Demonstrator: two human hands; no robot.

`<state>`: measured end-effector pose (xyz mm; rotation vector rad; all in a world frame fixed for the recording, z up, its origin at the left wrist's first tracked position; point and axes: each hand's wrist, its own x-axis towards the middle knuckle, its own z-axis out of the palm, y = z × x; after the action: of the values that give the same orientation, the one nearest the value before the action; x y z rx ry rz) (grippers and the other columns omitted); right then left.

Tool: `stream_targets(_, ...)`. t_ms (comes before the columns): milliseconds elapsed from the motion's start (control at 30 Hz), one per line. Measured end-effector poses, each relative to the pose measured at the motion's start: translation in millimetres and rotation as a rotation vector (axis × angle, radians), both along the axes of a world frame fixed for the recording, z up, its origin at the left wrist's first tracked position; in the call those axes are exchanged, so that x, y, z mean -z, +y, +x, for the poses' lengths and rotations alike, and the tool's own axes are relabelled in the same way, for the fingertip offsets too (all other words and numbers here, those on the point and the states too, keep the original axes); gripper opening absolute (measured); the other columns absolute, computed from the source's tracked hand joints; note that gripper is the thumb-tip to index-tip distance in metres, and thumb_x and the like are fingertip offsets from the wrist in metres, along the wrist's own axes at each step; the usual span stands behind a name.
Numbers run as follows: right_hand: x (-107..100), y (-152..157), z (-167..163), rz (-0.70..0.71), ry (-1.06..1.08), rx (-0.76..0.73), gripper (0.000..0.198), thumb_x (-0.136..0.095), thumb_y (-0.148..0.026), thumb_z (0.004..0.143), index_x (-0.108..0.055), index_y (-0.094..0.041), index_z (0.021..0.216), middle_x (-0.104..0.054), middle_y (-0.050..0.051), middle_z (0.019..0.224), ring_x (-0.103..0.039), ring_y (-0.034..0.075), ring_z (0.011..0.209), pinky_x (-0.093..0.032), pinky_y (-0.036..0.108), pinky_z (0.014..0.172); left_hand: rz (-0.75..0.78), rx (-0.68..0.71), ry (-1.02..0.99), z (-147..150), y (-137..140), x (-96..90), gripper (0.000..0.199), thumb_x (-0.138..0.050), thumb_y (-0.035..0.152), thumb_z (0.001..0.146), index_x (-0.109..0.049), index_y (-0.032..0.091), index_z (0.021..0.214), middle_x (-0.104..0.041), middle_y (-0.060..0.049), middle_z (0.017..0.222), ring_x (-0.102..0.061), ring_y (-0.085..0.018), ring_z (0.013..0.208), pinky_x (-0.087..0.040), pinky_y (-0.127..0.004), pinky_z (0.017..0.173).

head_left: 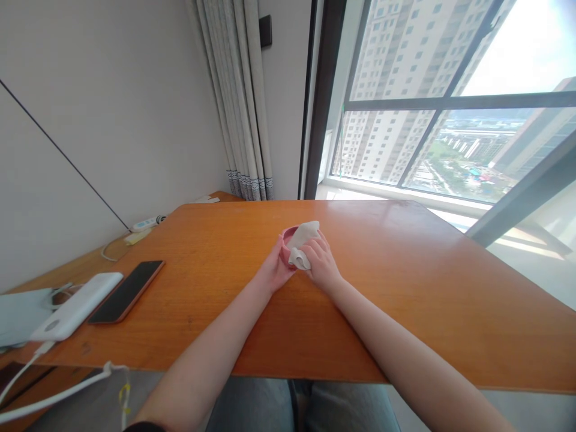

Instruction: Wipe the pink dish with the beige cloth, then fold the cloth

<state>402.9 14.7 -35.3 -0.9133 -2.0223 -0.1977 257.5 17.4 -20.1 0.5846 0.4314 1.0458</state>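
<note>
My left hand (276,271) is closed around a small, hollow pink cup (284,254) with a round rim, holding it tilted above the middle of the table. In my right hand (323,262) is a crumpled white tissue (305,233), pinched by the fingers and pressed at the cup's opening. Part of the tissue hangs over the near side of the cup. The tissue and my fingers hide much of the cup's inside and right side.
The brown wooden table (216,240) spreads around both hands. To the left lie a black-screened phone (128,292) and a white power bank (77,306) with a white cable (54,396). A power strip (146,224) sits by the wall. A large window (432,103) stands behind.
</note>
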Motion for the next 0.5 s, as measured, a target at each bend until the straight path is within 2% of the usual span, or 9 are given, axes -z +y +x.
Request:
stream_targets(133,-8.5,4.5,19.6,0.057,-0.042,-0.089,0.016,-0.046,-0.034,0.087,-0.059,-0.024,0.084,-0.053,0.004,0.077,-0.05,0.022,0.083,-0.034,0.053,0.107,-0.018,0.157,-0.019,-7.4,3.3,-2.4,0.046,-0.049,0.047,0.089,-0.055,0.019,0.126,-0.069,-0.008,0.102,-0.065,-0.016,0.078,-0.051,-0.027,0.069)
stream_targets(200,-11.7,3.3,22.5,0.059,-0.065,-0.131,0.019,-0.045,-0.037,0.088,-0.058,-0.025,0.081,-0.053,0.004,0.076,-0.051,0.021,0.081,-0.035,0.053,0.107,-0.042,0.165,-0.01,-10.1,3.9,-5.6,0.05,-0.047,0.051,0.089,-0.056,0.016,0.124,-0.069,-0.011,0.1,-0.066,-0.019,0.08,-0.051,-0.031,0.073)
stream_targets(300,-13.1,0.5,19.6,0.05,-0.1,-0.174,0.021,-0.045,-0.039,0.088,-0.059,-0.025,0.08,-0.054,0.003,0.078,-0.053,0.02,0.082,-0.036,0.052,0.107,-0.111,0.047,0.038,-9.2,4.0,-8.4,0.038,-0.051,0.041,0.089,-0.061,0.015,0.116,-0.071,-0.008,0.095,-0.066,-0.018,0.078,-0.051,-0.028,0.073)
stream_targets(367,-11.3,-1.7,14.2,0.048,-0.08,-0.14,0.021,-0.045,-0.039,0.088,-0.06,-0.025,0.084,-0.057,0.004,0.081,-0.054,0.021,0.086,-0.035,0.051,0.108,-0.126,-0.066,0.053,-5.1,4.1,-7.3,0.03,-0.053,0.03,0.088,-0.063,0.015,0.112,-0.071,-0.006,0.097,-0.066,-0.016,0.082,-0.051,-0.025,0.076)
stream_targets(500,-2.4,-11.3,-7.0,0.037,-0.029,-0.001,0.027,-0.047,-0.032,0.087,-0.06,-0.023,0.109,-0.064,0.007,0.104,-0.054,0.024,0.108,-0.019,0.054,0.115,-0.027,-0.227,-0.005,3.5,4.6,-1.0,0.032,-0.052,0.028,0.088,-0.059,0.02,0.118,-0.067,-0.002,0.112,-0.062,-0.014,0.1,-0.049,-0.023,0.088)
